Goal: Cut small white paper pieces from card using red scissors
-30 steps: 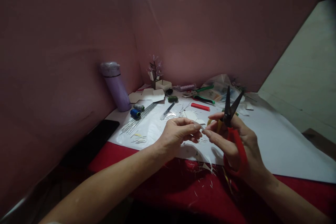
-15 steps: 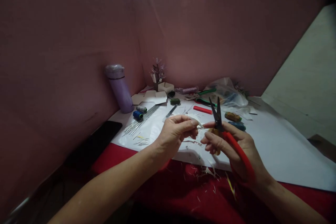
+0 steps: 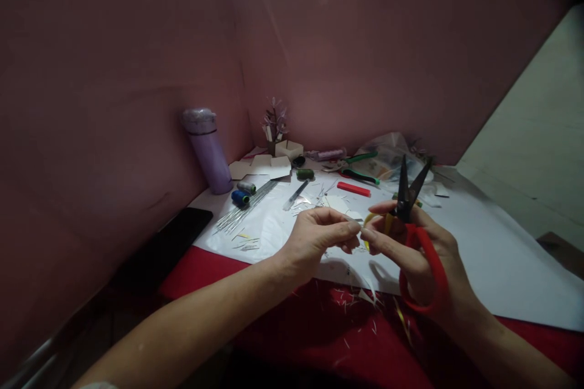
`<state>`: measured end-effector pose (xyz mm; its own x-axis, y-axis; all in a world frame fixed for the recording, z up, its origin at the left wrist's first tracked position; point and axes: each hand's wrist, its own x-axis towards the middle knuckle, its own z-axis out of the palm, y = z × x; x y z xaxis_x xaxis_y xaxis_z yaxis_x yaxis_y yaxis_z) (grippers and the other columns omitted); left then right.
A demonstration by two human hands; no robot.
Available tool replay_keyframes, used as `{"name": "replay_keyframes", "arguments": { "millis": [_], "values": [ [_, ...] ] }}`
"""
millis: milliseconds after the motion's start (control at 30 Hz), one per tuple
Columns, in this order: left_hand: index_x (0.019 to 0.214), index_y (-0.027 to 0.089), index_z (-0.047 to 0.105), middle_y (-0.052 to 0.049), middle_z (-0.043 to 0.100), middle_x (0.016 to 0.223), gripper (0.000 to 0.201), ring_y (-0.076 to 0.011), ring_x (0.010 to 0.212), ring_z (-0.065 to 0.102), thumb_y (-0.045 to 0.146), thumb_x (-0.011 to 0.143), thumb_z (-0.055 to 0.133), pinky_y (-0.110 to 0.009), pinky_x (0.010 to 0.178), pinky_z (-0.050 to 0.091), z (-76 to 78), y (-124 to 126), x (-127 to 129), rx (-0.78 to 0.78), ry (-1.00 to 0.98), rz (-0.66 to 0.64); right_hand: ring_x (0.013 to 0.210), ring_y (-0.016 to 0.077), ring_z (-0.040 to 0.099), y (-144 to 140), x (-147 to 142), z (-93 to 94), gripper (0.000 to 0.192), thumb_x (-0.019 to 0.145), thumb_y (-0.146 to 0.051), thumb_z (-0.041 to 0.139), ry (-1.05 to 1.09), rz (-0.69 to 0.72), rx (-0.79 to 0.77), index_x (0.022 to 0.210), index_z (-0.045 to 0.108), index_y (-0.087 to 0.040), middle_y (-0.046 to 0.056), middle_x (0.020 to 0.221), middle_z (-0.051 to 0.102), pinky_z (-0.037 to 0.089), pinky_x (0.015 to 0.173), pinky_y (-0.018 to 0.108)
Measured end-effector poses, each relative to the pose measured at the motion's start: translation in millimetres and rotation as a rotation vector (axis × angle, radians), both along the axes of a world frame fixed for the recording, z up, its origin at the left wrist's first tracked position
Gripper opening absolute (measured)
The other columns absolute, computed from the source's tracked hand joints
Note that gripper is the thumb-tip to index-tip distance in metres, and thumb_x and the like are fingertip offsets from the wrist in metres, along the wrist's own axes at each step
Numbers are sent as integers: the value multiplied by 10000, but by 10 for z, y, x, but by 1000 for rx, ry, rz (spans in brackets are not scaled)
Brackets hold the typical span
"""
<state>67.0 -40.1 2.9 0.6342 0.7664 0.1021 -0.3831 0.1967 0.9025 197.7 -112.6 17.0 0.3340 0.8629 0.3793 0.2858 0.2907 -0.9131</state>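
Observation:
My left hand (image 3: 314, 240) is closed in a pinch over the white sheet, its thumb against the fingers. What it pinches is small and mostly hidden; only a thin light tip shows. Touching or nearly touching its fingertips, my right hand (image 3: 433, 243) also has thumb and finger drawn together. A pair of scissors (image 3: 425, 255) with red handles hangs in this right hand, the dark blades pointing up and parted. Between the right fingers a narrow yellow strip (image 3: 367, 237) curves; where it ends is hidden.
Thin wires (image 3: 246, 206), a blue thread spool (image 3: 239, 197), a green spool (image 3: 305, 174), a pen-like knife (image 3: 296, 196) and a red box (image 3: 354, 189) lie ahead. Farther back are green-handled pliers (image 3: 360, 176) and a plastic bag (image 3: 392, 149). A purple bottle (image 3: 210, 158) stands left.
The hands have come together at the fingertips, the left moving slightly right. The scissors have turned and their blades have spread wider. The white piece at the left fingertips is now mostly hidden.

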Motion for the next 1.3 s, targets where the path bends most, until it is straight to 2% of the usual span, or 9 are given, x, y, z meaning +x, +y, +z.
{"name": "replay_keyframes", "arguments": {
  "millis": [300,567,1067,1300],
  "values": [
    [717,105,670,-42,638,633,211,-104,573,556,268,622,765,-261,599,416,-6,8,-4,8,-24,0,525,113,551,21,13,-12,283,690,-317,710,58,24,6,903,547,-226,-41,613,585,456,512,234],
    [702,99,663,-34,623,593,190,-99,558,552,251,635,756,-256,598,423,10,2,-6,12,-26,6,525,111,552,5,25,-19,292,689,-324,714,64,34,-8,910,546,-231,-46,617,578,451,509,231],
    [683,99,644,-49,631,592,255,-114,544,563,299,597,775,-276,599,431,11,2,-8,-24,30,-10,544,124,538,-5,-1,-38,264,722,-313,682,-105,-75,61,931,551,-218,-28,647,567,433,513,250],
    [662,107,625,-47,628,585,252,-112,541,558,311,611,766,-273,602,414,7,-9,-3,-43,38,-12,539,119,532,-8,-3,-39,250,736,-294,669,-103,-51,66,934,538,-216,-31,642,564,433,500,238]
  ]
}}
